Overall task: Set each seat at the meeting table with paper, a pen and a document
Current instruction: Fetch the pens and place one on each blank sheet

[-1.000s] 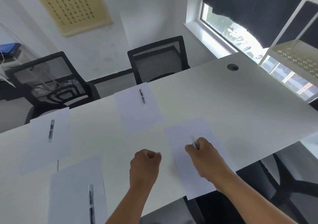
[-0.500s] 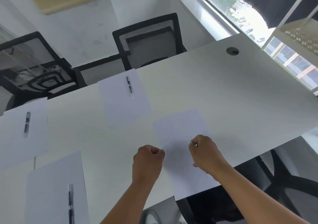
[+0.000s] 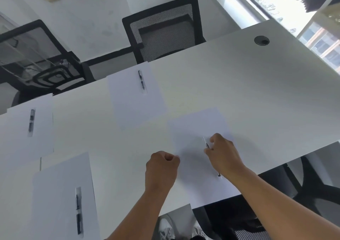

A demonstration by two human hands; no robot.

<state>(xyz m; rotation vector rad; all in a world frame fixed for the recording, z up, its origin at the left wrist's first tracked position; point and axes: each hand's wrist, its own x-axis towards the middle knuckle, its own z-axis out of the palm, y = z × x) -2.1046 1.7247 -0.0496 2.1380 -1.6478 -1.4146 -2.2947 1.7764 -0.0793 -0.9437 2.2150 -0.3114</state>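
- Fingers (image 3: 211, 140) of the right hand (image 3: 223, 155) were pinched together on a pen (image 3: 205, 142), laying it down on the near right sheet (image 3: 193, 129); the left hand (image 3: 161, 168) was balled in a fist with nothing visible in it, resting at that sheet's left edge.
- White table (image 3: 257, 92) carried four sheets, one per seat, with two black mesh chairs (image 3: 165, 28) on the far side.
- Far right sheet (image 3: 136, 99), far left sheet (image 3: 24, 127) and near left sheet (image 3: 62, 199) each already had a pen lying on it; I saw no separate document at any place.
- Near right sheet hung slightly past the table's near edge, so a drag from the wrist on release could have slid it off, I reckoned.
- Pen, being round, could have rolled off the paper if let go crooked.
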